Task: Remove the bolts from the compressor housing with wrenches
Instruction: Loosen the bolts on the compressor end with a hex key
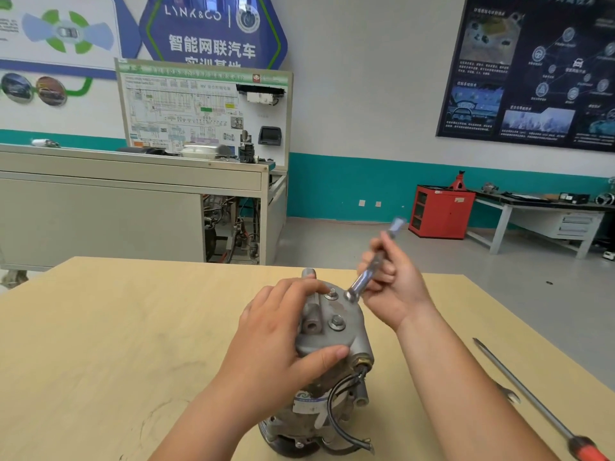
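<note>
A grey metal compressor (336, 337) lies on the wooden table (116, 327) with its end cover facing me. Two flanged bolts show on the cover, one at the top (331, 295) and one lower (336, 322). My left hand (276, 337) grips the housing, fingers over the top and thumb on its near side. My right hand (394, 281) holds a silver wrench (369, 266) by the handle; its ring end sits on a bolt at the cover's upper right edge. The wrench's far end is blurred.
A long screwdriver (532, 397) with a red handle lies on the table to the right, with an open-end wrench (507, 392) partly hidden beside my right forearm. Black wires (336, 414) trail from the compressor's near end. Behind the table are a training bench, a red cabinet and a workbench.
</note>
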The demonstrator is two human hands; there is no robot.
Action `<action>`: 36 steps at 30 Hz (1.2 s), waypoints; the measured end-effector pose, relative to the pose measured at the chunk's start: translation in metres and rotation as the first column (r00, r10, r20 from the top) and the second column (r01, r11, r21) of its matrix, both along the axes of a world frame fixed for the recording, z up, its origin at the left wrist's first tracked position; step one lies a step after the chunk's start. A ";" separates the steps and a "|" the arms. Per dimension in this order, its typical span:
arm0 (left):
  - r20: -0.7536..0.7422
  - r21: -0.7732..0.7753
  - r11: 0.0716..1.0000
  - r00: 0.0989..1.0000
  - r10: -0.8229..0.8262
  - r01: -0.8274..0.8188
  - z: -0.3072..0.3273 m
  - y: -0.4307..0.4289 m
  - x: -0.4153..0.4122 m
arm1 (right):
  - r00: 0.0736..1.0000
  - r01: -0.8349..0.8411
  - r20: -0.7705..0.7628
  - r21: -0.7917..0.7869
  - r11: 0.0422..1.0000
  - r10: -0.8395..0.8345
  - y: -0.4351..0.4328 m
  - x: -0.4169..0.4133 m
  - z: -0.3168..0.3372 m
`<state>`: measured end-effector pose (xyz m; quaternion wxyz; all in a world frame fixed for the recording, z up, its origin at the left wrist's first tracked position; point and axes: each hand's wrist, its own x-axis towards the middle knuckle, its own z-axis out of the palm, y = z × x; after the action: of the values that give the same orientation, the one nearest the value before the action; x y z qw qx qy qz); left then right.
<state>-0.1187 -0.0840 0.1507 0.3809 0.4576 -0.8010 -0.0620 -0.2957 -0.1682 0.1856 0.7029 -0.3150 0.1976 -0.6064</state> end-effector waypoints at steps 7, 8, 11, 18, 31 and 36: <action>0.017 -0.021 1.000 1.000 -0.008 0.008 -0.004 -0.002 0.001 | 0.926 0.321 -0.110 -0.273 0.907 -0.361 0.114 -0.018 -0.023; 0.017 -0.022 1.000 1.000 -0.007 0.007 -0.004 -0.003 0.001 | 0.912 0.308 -0.169 -0.321 0.896 -0.374 0.128 -0.014 -0.025; 0.032 -0.025 1.000 0.999 0.005 -0.004 -0.004 -0.004 0.001 | 0.855 0.264 -0.332 -0.385 0.885 -0.399 0.153 0.000 -0.023; 0.040 -0.008 1.000 0.999 -0.002 0.003 -0.003 -0.002 0.001 | 0.569 0.150 -0.652 -0.517 0.843 -0.501 0.167 0.009 -0.024; 0.030 0.009 1.000 1.000 0.003 -0.003 -0.002 -0.002 0.001 | 0.446 0.153 -0.726 -0.514 0.844 -0.523 0.162 0.002 -0.023; -0.006 0.024 1.000 1.000 -0.010 0.010 -0.001 -0.001 0.001 | 0.626 0.274 -0.547 -0.514 0.813 -0.556 0.153 -0.001 -0.031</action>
<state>-0.1180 -0.0852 0.1498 0.3774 0.4579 -0.8015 -0.0746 -0.2967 -0.0153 0.1549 0.3427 -0.5877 0.3850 -0.6237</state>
